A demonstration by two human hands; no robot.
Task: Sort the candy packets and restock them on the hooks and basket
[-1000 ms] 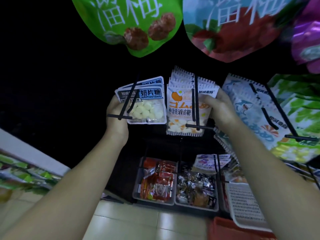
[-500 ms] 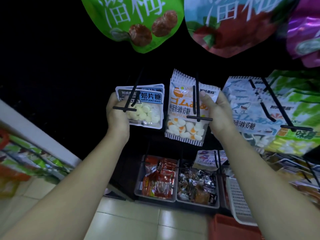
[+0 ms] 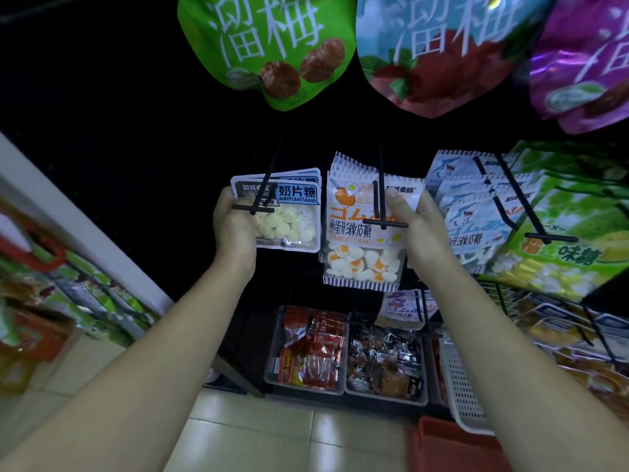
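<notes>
While milk-tablet packets (image 3: 292,212) were gripped in the left hand (image 3: 235,233), egg-gummy packets (image 3: 354,243) beside it were pinched by the right hand (image 3: 422,233), apparently for seating on their hook (image 3: 383,202).

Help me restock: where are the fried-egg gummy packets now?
In the head view, the fried-egg gummy packets hang on the centre hook, right of the milk tablet packets in the left hand; the right hand grips their right edge.
</notes>
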